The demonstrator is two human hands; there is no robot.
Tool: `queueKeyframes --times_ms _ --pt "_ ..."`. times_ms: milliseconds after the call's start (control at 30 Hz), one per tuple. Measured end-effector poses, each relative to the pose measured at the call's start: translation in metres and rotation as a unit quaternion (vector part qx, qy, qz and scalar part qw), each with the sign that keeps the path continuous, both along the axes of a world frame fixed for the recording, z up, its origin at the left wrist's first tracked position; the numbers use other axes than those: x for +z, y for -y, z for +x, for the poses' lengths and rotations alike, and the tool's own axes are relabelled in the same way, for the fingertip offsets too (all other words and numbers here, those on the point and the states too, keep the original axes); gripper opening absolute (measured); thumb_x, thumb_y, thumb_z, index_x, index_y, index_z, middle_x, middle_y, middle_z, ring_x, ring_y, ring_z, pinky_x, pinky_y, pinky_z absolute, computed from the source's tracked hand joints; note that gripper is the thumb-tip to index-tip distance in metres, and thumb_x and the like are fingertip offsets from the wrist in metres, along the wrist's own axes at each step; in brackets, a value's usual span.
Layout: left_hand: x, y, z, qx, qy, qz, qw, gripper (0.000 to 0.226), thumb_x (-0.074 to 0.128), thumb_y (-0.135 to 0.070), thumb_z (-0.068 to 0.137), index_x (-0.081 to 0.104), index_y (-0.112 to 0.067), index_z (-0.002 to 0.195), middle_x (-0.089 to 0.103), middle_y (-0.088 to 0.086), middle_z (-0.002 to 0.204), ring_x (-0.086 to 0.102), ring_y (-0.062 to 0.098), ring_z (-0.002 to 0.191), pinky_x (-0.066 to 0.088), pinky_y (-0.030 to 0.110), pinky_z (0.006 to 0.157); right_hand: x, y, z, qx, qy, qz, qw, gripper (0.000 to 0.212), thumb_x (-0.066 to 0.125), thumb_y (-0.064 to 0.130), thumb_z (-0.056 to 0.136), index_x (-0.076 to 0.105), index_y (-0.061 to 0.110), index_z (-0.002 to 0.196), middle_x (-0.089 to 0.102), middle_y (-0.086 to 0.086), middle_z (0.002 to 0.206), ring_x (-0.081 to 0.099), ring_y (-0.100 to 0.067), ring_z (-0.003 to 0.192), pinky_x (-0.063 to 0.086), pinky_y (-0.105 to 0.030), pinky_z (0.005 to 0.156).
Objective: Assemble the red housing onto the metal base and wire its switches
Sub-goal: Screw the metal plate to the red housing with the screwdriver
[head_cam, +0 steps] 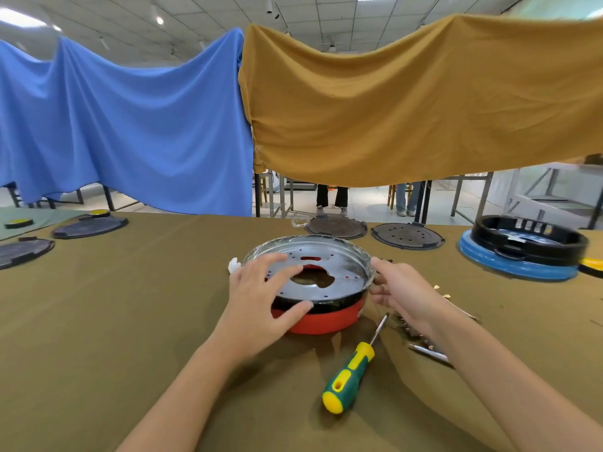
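Observation:
The red housing (321,321) sits in the middle of the table with the round metal base (339,269) lying on top of it, a shaped hole at the base's centre. My left hand (257,295) lies over the near left side, fingers spread on the metal plate and thumb against the black band above the red wall. My right hand (396,290) grips the right rim of the base, fingers curled round its edge. No wires or switches show.
A green and yellow screwdriver (350,375) lies just in front of the housing. Small metal parts (421,340) lie under my right wrist. Dark round plates (408,236) line the far edge, with a black and blue housing (522,252) at the right.

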State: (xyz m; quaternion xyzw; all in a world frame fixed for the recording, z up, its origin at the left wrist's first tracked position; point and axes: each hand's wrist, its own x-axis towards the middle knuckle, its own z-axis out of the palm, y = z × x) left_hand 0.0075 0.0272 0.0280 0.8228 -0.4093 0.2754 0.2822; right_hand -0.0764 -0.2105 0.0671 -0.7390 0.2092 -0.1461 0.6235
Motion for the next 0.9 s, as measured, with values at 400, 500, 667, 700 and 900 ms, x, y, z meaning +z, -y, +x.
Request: queueKeyframes --times_ms 400,500,667,700,900 --pt "-0.015 0.011 -0.013 0.034 0.137 0.060 0.988 0.037 0.044 -0.040 0.094 0.068 -0.012 0.088 0.064 -0.001 0.086 0.065 0.026 0.082 0.036 0.037 0.095 0.023 0.047 -0.067 0.005 0.024 -0.071 0.997 0.018 0.051 0.012 0.100 0.061 0.013 0.115 0.068 -0.015 0.098 0.061 -0.018 0.074 0.055 -0.026 0.065" --pt "-0.018 0.013 -0.012 0.051 0.183 0.059 0.980 0.035 0.047 -0.037 0.092 0.068 -0.010 0.084 0.065 0.002 0.083 0.066 0.027 0.077 0.037 0.039 0.093 0.019 0.066 -0.086 -0.016 -0.012 -0.192 0.981 0.012 0.057 0.006 0.094 0.066 0.009 0.102 0.069 -0.013 0.090 0.059 -0.014 0.069 0.053 -0.022 0.062" --pt "-0.021 0.015 -0.009 0.063 0.234 0.049 0.969 0.035 0.047 -0.037 0.092 0.066 -0.010 0.080 0.063 0.002 0.079 0.065 0.026 0.073 0.039 0.038 0.092 0.010 0.085 -0.112 0.085 -0.200 -0.409 0.886 0.003 0.067 0.018 0.088 0.070 0.019 0.087 0.071 -0.001 0.080 0.062 -0.006 0.066 0.054 -0.020 0.063" --pt "-0.021 0.016 -0.009 0.065 0.241 0.049 0.967 0.035 0.047 -0.037 0.093 0.066 -0.010 0.079 0.062 0.002 0.078 0.064 0.026 0.072 0.039 0.037 0.092 0.007 0.085 -0.114 0.091 -0.208 -0.434 0.872 0.002 0.069 0.020 0.087 0.070 0.022 0.086 0.070 0.003 0.080 0.063 -0.004 0.069 0.052 -0.019 0.063" --pt "-0.020 0.013 -0.009 0.064 0.256 0.042 0.964 0.035 0.048 -0.037 0.093 0.064 -0.010 0.078 0.060 0.002 0.076 0.061 0.026 0.071 0.039 0.035 0.089 -0.012 0.078 -0.109 0.090 -0.199 -0.484 0.848 0.010 0.072 0.020 0.087 0.070 0.027 0.080 0.066 0.012 0.078 0.062 -0.001 0.072 0.043 -0.010 0.054"
